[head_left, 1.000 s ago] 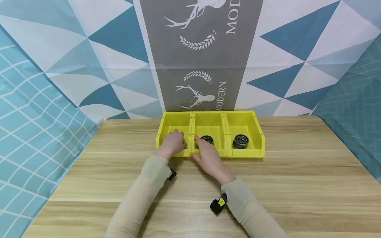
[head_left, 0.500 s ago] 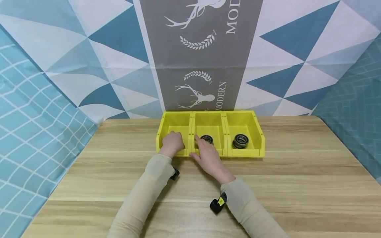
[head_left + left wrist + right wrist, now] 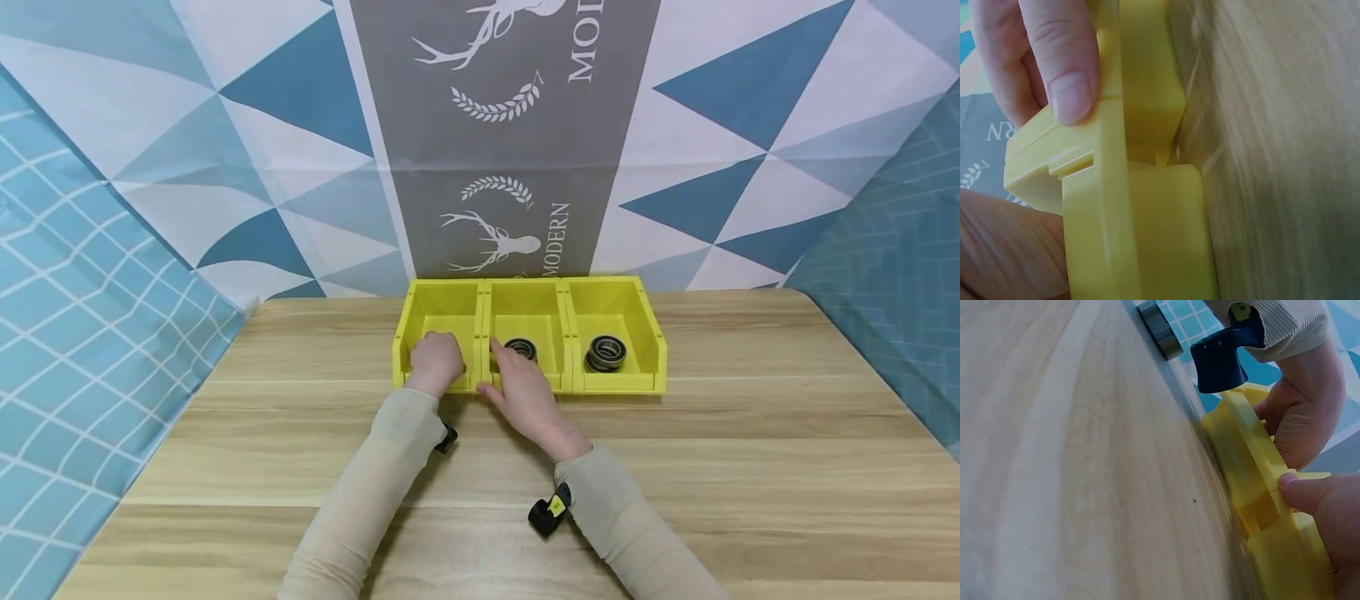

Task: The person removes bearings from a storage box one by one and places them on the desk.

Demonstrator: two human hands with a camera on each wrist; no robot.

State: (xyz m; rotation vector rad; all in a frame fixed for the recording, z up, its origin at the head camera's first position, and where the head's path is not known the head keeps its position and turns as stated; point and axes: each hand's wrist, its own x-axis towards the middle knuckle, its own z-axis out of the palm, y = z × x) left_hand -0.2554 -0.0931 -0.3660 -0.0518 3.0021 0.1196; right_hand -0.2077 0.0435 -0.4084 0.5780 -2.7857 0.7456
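Note:
Three yellow storage bins (image 3: pixel 525 287) stand joined side by side on the table. My left hand (image 3: pixel 437 360) reaches down into the left bin, its knuckles up and fingertips out of sight; whatever lies under it is hidden. In the right wrist view the left hand (image 3: pixel 1300 419) is bent down behind the bin's front rim. My right hand (image 3: pixel 525 398) grips the bins where the left and middle ones meet, its thumb (image 3: pixel 1072 94) on the front rim. Beside its fingers, a bearing (image 3: pixel 521 350) lies partly hidden in the middle bin. Stacked bearings (image 3: pixel 606 354) sit in the right bin.
The wooden table (image 3: pixel 750 467) carries the bins near its back edge, close to a patterned backdrop (image 3: pixel 517 150). A black wrist camera (image 3: pixel 549 512) hangs under the right sleeve. A dark round object (image 3: pixel 1160 330) of unclear kind shows beyond the bins in the right wrist view.
My left hand has turned downward in the left bin, and its wrist and forearm have shifted a little to the right. The right hand keeps its place on the bins.

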